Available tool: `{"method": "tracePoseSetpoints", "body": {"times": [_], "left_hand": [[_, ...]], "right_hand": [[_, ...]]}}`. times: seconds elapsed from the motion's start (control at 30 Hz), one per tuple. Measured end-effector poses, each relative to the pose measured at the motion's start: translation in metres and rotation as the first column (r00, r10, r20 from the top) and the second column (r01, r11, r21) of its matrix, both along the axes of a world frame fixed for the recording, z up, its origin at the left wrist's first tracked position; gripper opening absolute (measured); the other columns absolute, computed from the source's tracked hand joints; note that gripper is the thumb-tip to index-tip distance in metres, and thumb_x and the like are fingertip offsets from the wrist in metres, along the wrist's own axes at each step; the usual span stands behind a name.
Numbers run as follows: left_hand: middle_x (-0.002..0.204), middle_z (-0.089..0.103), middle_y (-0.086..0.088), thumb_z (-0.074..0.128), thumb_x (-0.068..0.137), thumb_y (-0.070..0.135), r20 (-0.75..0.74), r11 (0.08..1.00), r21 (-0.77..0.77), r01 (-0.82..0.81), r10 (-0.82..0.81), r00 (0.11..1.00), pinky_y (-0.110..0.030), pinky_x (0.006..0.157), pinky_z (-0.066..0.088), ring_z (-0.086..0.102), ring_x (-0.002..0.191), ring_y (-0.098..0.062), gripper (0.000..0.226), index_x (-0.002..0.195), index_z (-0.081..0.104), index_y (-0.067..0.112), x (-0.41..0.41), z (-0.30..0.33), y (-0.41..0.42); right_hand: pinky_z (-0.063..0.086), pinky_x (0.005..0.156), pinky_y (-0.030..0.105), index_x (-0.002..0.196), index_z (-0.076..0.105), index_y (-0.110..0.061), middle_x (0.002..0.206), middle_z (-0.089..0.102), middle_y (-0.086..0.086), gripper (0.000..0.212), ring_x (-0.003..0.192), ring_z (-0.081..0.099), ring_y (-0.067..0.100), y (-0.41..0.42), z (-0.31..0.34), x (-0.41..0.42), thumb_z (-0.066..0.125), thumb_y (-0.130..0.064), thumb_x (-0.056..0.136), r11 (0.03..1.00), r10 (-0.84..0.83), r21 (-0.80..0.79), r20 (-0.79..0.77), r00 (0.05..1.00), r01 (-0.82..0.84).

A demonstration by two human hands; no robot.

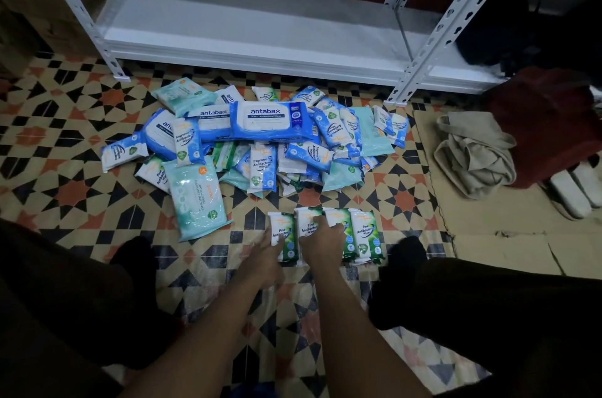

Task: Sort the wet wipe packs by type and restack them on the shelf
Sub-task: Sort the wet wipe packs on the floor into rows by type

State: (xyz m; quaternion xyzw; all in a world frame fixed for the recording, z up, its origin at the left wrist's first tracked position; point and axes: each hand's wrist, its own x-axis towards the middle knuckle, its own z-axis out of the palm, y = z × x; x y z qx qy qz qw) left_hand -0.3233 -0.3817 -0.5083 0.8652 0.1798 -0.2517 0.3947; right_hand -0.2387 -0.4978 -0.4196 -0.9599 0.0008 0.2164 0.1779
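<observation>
Tiled floor (pixel 81 192): green-white pine packs (pixel 365 234)

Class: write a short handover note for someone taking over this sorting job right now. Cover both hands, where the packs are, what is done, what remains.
Left hand rests on the leftmost pack, right hand on the middle ones, of the row of green-and-white pine wipe packs on the tiled floor.
Done: pine packs lined up side by side.
Left: the mixed heap of blue and teal wipe packs is unsorted; the white metal shelf holds no packs yet.
</observation>
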Motion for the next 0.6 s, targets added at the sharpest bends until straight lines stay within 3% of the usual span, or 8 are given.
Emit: {"method": "tracePoseSetpoints", "body": {"times": [0.2, 0.4, 0.6], "left_hand": [[0.169, -0.012, 0.0, 0.068, 0.084, 0.01, 0.027, 0.996, 0.046, 0.071, -0.073, 0.997, -0.039, 0.119, 0.032, 0.022, 0.152, -0.028, 0.084, 0.159, 0.03, 0.019, -0.005, 0.008, 0.006], [0.165, -0.028, 0.001, 0.067, 0.084, 0.029, -0.092, 0.997, -0.038, 0.067, -0.071, 0.993, -0.044, 0.119, 0.032, 0.015, 0.154, -0.03, 0.099, 0.162, 0.007, 0.022, 0.001, 0.016, 0.001], [0.164, -0.029, -0.005, 0.064, 0.092, 0.022, -0.093, 0.991, -0.015, 0.132, -0.133, 0.987, -0.038, 0.118, 0.033, 0.024, 0.151, -0.03, 0.086, 0.162, 0.014, 0.019, 0.006, 0.026, -0.001]], "right_hand": [[0.047, 0.094, 0.039, 0.136, 0.051, -0.022, 0.131, 0.045, 0.015, 0.052, 0.126, 0.043, 0.035, 0.001, 0.0, 0.001, 0.069, -0.023, 0.087, 1.0, -0.019, 0.001, -0.022, 1.0, 0.019], [0.047, 0.084, 0.038, 0.132, 0.053, -0.023, 0.129, 0.045, 0.014, 0.048, 0.123, 0.047, 0.036, 0.002, 0.0, 0.003, 0.068, -0.019, 0.086, 0.999, -0.033, 0.002, -0.03, 0.999, 0.033], [0.042, 0.078, 0.035, 0.131, 0.053, -0.024, 0.129, 0.046, 0.014, 0.045, 0.123, 0.047, 0.035, 0.004, -0.001, 0.004, 0.066, -0.017, 0.088, 0.999, -0.032, -0.008, -0.032, 0.999, 0.032]]}}
